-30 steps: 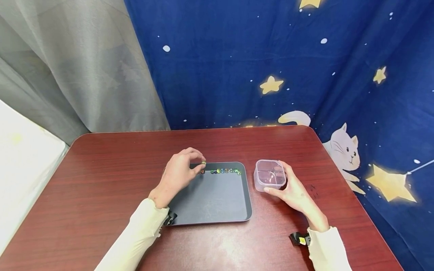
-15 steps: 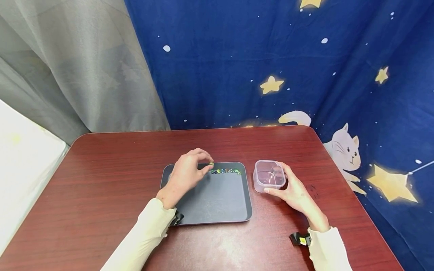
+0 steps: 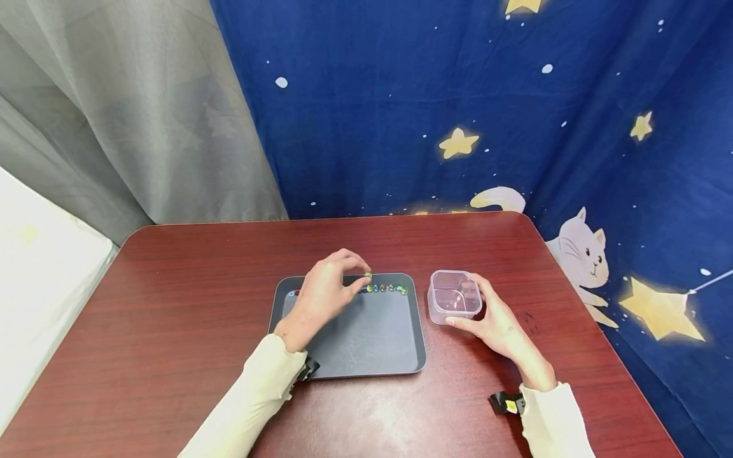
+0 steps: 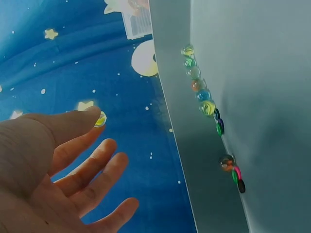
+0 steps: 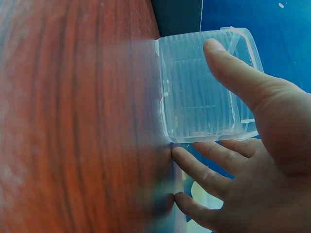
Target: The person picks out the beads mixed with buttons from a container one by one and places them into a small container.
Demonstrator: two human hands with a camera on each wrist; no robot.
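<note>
Between thumb and forefinger my left hand [image 3: 326, 292] pinches a clear glass marble [image 4: 101, 119] with a yellow-green swirl, held above the far edge of the grey tray [image 3: 366, 343]. Several marbles [image 4: 207, 108] lie in a row along the tray's far side, a yellow-swirled one nearest the dark discs. Small flat coloured discs [image 4: 220, 127] continue that line, and a brown-orange marble [image 4: 227, 163] lies farther along. Beside the tray, my right hand [image 3: 501, 324] grips a clear plastic box [image 3: 455, 299], thumb on the near side. The box stands on the table with its top uncovered.
The dark red wooden table [image 3: 189, 305] extends on both sides of the tray. A blue star-patterned curtain [image 3: 378, 127] hangs behind its far edge, with a grey curtain [image 3: 132, 114] at the left.
My left hand has moved to the right along the tray's far edge, carrying the marble. Small pieces at the tray's far left corner have come into view. The right hand and box stay put.
</note>
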